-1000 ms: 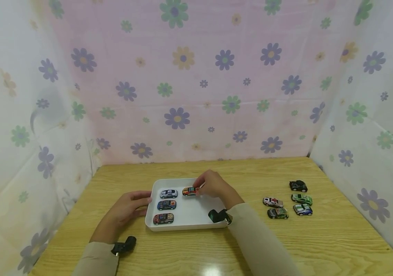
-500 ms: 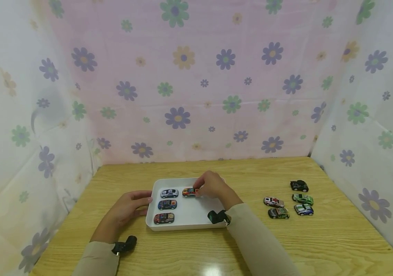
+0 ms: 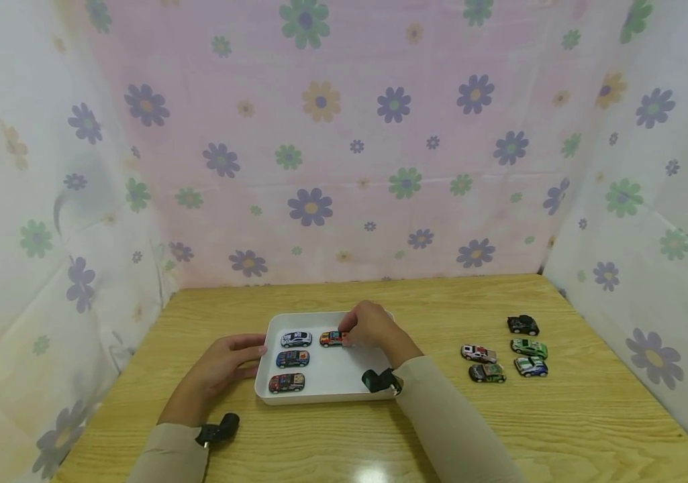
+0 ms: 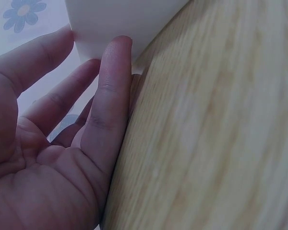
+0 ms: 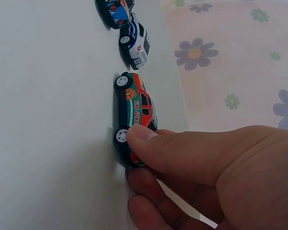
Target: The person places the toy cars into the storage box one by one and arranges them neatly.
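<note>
The fingers (image 5: 156, 148) of the right hand (image 3: 374, 325) pinch 1 end of the red-and-green car (image 5: 134, 98), with the thumb on its near side. The car is inside the white tray (image 3: 325, 398), toward the upper middle of it in the head view. Whether all its wheels bear on the tray floor cannot be told.

Key relation: the long axis of the car runs left to right in the head view, with the gripped end at the right. From the fingers, the free end points left toward the white car (image 3: 297, 339). The 2 cars stand roughly in line, with a small gap between them. The right hand is the nearer hand, as it is on the car.

Below the white car are the blue car (image 3: 292, 359) and the dark red car (image 3: 286, 383), completing a column of 3 along the left side of the tray.

The left hand (image 3: 223, 362) is at the outside of the tray's left wall, fingers extended and spread, gripping nothing.

At the right of the frame, 5 cars, including the black car (image 3: 523, 325), stand on the bench (image 3: 319, 443). Flowered cloth (image 3: 356, 161) hangs behind.
</note>
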A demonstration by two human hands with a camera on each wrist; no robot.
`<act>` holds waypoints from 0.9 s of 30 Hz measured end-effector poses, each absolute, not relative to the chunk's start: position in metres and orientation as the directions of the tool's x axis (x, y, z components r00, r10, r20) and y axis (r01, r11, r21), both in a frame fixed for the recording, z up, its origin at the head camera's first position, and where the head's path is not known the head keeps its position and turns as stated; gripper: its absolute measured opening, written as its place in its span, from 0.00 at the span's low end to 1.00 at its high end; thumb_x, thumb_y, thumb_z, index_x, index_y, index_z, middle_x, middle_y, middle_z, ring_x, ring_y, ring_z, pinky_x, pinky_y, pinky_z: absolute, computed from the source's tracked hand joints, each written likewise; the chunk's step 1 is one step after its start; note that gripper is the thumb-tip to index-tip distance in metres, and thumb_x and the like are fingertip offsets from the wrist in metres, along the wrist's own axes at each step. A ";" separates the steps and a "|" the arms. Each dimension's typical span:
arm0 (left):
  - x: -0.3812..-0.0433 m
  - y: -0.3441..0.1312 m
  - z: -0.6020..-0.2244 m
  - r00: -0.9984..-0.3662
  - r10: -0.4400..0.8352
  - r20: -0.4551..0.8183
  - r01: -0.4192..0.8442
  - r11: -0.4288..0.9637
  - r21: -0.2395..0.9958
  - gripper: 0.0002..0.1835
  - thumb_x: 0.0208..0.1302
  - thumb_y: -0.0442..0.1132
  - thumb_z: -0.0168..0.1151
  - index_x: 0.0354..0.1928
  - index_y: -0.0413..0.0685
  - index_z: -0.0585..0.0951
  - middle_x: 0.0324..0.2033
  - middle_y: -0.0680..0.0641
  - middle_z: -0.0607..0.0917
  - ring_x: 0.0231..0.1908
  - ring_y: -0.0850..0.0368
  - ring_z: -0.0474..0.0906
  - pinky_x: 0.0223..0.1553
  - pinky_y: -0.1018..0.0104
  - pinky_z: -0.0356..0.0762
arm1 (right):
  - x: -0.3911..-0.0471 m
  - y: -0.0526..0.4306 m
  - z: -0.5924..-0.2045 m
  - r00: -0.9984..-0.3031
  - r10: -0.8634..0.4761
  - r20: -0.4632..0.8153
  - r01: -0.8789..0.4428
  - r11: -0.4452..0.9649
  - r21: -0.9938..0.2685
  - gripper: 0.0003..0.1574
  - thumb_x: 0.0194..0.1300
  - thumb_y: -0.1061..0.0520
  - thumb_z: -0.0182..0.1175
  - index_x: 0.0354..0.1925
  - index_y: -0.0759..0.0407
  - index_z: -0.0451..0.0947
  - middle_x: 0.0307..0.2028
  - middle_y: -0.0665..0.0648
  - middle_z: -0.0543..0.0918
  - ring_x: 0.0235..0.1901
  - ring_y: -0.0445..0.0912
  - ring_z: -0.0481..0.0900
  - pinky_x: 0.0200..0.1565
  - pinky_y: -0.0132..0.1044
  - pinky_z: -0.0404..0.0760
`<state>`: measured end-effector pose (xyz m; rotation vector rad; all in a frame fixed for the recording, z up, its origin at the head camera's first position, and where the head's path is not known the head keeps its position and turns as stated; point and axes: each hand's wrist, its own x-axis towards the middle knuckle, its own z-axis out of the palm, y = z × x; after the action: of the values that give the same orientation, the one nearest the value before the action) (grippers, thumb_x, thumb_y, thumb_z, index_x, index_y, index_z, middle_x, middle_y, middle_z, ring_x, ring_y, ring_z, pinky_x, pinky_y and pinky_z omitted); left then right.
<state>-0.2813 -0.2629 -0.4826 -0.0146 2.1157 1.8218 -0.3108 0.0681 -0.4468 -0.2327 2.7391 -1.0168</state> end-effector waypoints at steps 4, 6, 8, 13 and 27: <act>-0.281 -0.263 -0.483 -0.939 0.215 -0.267 -0.233 0.170 0.957 0.30 0.69 0.42 0.70 0.69 0.38 0.76 0.66 0.37 0.79 0.55 0.52 0.84 0.52 0.57 0.87 | -0.310 0.067 -0.445 -0.965 -0.218 -0.147 -0.069 0.749 -0.659 0.12 0.55 0.60 0.79 0.37 0.44 0.92 0.38 0.46 0.87 0.41 0.45 0.80 0.49 0.43 0.81; -0.281 -0.262 -0.482 -0.940 0.212 -0.268 -0.236 0.167 0.957 0.30 0.69 0.43 0.70 0.69 0.38 0.76 0.66 0.38 0.79 0.54 0.52 0.84 0.52 0.57 0.87 | -0.310 0.067 -0.445 -0.965 -0.218 -0.148 -0.070 0.754 -0.653 0.12 0.55 0.60 0.79 0.37 0.44 0.92 0.37 0.45 0.87 0.41 0.45 0.80 0.49 0.43 0.81; -0.281 -0.263 -0.483 -0.940 0.215 -0.265 -0.232 0.167 0.958 0.31 0.69 0.43 0.70 0.69 0.38 0.76 0.66 0.38 0.79 0.55 0.52 0.84 0.52 0.57 0.87 | -0.309 0.066 -0.444 -0.966 -0.214 -0.148 -0.069 0.759 -0.647 0.12 0.55 0.60 0.79 0.37 0.45 0.92 0.37 0.45 0.87 0.41 0.45 0.79 0.49 0.43 0.81; -0.283 -0.263 -0.484 -0.941 0.216 -0.261 -0.230 0.158 0.960 0.30 0.69 0.42 0.70 0.69 0.38 0.76 0.66 0.38 0.79 0.55 0.51 0.84 0.53 0.57 0.87 | -0.307 0.065 -0.441 -0.969 -0.205 -0.137 -0.077 0.779 -0.622 0.10 0.56 0.59 0.79 0.36 0.46 0.91 0.36 0.46 0.86 0.39 0.45 0.79 0.48 0.43 0.80; -0.281 -0.264 -0.483 -0.937 0.249 -0.247 -0.214 0.150 0.965 0.31 0.71 0.42 0.68 0.70 0.35 0.73 0.66 0.37 0.79 0.53 0.53 0.84 0.52 0.57 0.88 | -0.305 0.066 -0.433 -0.965 -0.214 -0.149 -0.082 0.793 -0.604 0.11 0.55 0.59 0.80 0.38 0.50 0.91 0.35 0.47 0.86 0.38 0.46 0.79 0.47 0.42 0.83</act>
<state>-0.2810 -0.2637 -0.4833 0.0331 2.0864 1.8438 -0.3054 0.0662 -0.4335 -0.2320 2.7727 -0.9202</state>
